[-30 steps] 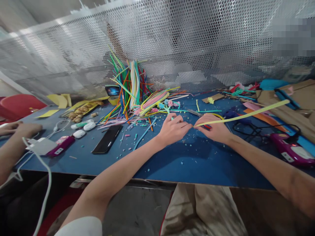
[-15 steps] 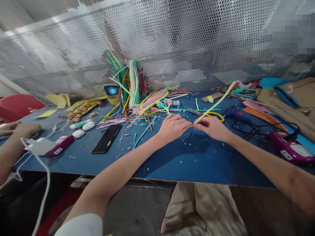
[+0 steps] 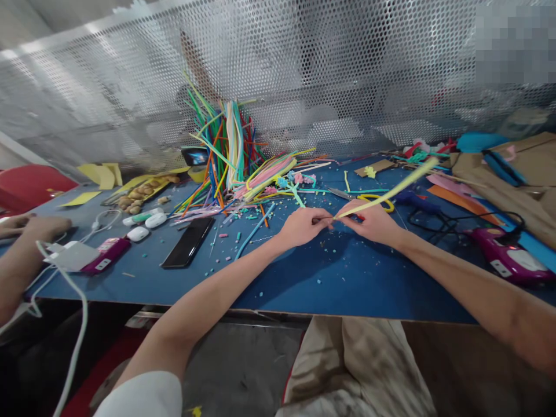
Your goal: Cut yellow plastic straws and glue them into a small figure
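Observation:
A pale yellow pipe cleaner (image 3: pixel 395 190) slants up to the right from between my two hands, above the blue table. My right hand (image 3: pixel 369 221) pinches it close to its lower end. My left hand (image 3: pixel 302 226) is closed at that same end, fingertips almost touching the right ones; the bit inside its grip is hidden. Behind the hands lie scissors (image 3: pixel 382 201) with yellow handles. Just beyond my left hand is a pipe-cleaner flower piece (image 3: pixel 297 184) with a light green stem and pink and blue blossoms.
A large bundle of coloured pipe cleaners (image 3: pixel 232 150) stands at the back. A black phone (image 3: pixel 189 243) lies left of my hands. At right are a glue gun (image 3: pixel 417 202), its cable and a purple power strip (image 3: pixel 512 258). Another person's hand (image 3: pixel 47 227) rests at far left.
The pipe cleaner has tipped lower toward the right. My left hand has turned, its fingers now curled in at the pipe cleaner's end, and my right hand has shifted slightly left.

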The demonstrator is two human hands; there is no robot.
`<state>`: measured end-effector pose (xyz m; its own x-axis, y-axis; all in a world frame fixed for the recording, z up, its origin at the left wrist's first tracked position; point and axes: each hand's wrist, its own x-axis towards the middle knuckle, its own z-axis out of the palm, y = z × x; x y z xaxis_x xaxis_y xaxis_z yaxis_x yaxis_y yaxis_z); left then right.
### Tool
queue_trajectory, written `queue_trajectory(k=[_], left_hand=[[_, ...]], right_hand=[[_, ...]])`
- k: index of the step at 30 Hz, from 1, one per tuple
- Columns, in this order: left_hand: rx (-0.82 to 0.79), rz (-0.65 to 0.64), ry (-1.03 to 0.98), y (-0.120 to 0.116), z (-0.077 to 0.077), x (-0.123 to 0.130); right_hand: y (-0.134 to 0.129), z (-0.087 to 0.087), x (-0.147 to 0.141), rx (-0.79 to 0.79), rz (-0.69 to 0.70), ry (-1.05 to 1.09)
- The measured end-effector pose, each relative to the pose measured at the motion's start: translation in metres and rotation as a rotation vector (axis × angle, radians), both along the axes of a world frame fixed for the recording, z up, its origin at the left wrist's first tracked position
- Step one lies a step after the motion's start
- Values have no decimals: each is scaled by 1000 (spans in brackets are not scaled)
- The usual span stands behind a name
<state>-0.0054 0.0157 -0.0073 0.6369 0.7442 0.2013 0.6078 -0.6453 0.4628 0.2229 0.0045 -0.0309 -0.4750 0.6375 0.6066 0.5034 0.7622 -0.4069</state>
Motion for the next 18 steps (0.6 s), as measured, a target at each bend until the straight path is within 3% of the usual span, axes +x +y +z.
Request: queue_trajectory(k=[3,7,10,13,15,18], left_hand=[[321,59,98,-2,-5,0],[709,-103,180,-2,-7,-7],[856,-202,215,1,-4,-11],[816,-175,219,2,-2,-10],[693,-111,190,3,-2,-7],[428,-72,130,5,-4,-2]], right_hand=[[-4,1,-2,-186,-65,105],[-6,3,0,-515,-60,202],[-8,4,1,-680,15,232],[-9,5,2,-551,-52,207],[-8,4,4,-307,-120,131],[-2,3,8,44,-15,-74]])
